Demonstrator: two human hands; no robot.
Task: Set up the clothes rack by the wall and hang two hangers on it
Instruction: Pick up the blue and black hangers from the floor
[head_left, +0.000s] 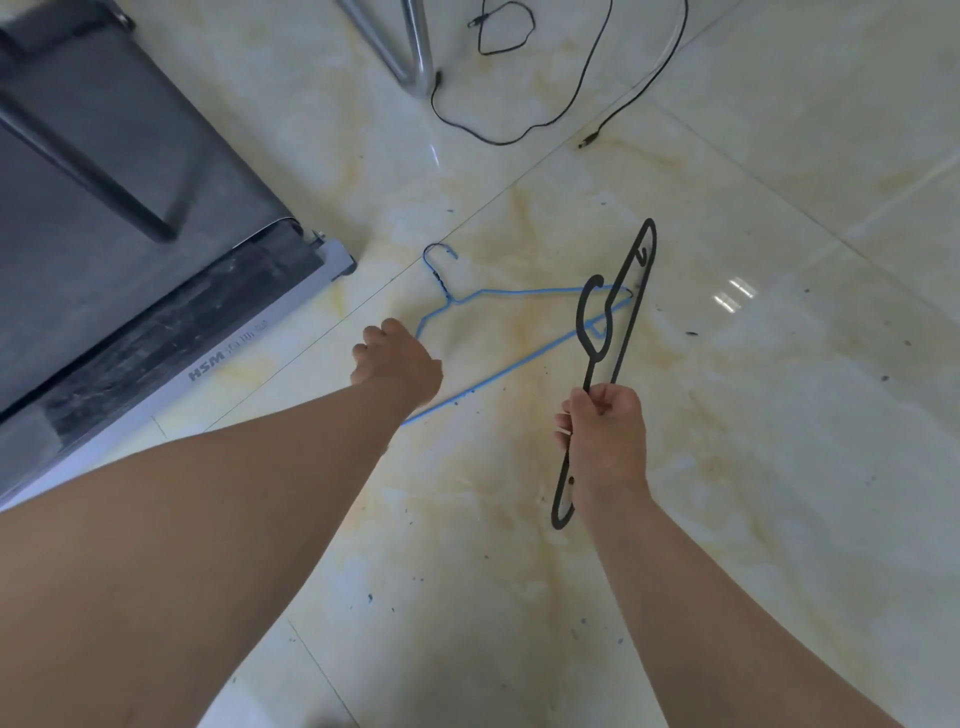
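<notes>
A thin blue wire hanger (519, 291) lies flat on the pale tiled floor, its dark hook pointing toward the treadmill. My left hand (397, 364) is down over the hanger's left arm with the fingers curled; whether it grips the wire is hidden. My right hand (602, 441) is closed around the middle of a black plastic hanger (631, 306), held edge-on above the floor with its hook curling left. Only chrome legs (415, 47) show at the top; I cannot tell if they belong to the clothes rack.
A grey treadmill deck (156, 291) fills the left side, its rear end close to the blue hanger. Black cables (519, 140) trail across the floor at the top, one plug end (589, 140) lying loose. Pale floor tiles (779, 364) spread to the right.
</notes>
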